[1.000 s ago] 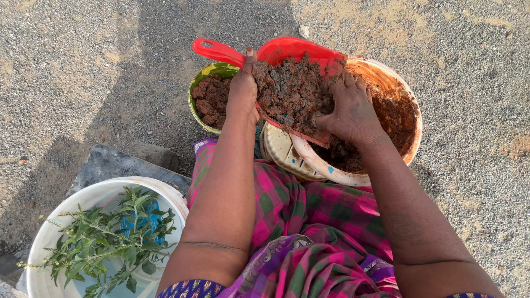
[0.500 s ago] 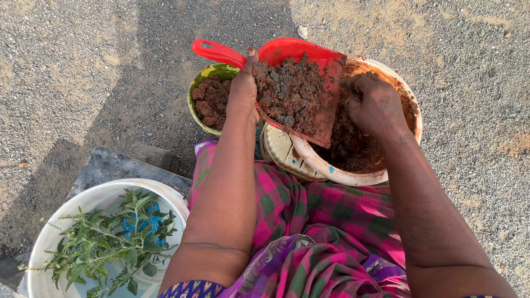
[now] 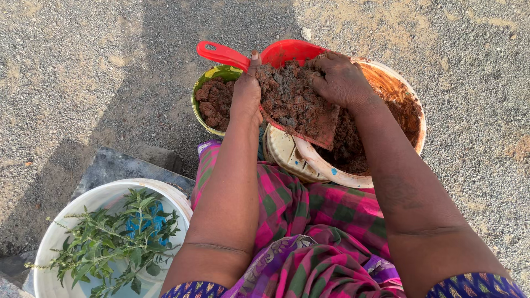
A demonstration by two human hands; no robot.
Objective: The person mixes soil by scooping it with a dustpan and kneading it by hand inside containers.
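Head view: left hand (image 3: 246, 94) grips a red dustpan (image 3: 287, 83), handle pointing far-left, heaped with brown soil, over a white bucket (image 3: 411, 116); right hand (image 3: 339, 80) presses the soil, fingers spread, on outdoor gravel (image 3: 83, 72).

Right hand (image 3: 339, 80) covers the scoop's (image 3: 292, 52) far rim, apparently.

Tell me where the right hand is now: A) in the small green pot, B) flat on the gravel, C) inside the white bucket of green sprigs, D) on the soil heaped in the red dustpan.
D: the right hand rests on the soil in the red dustpan.
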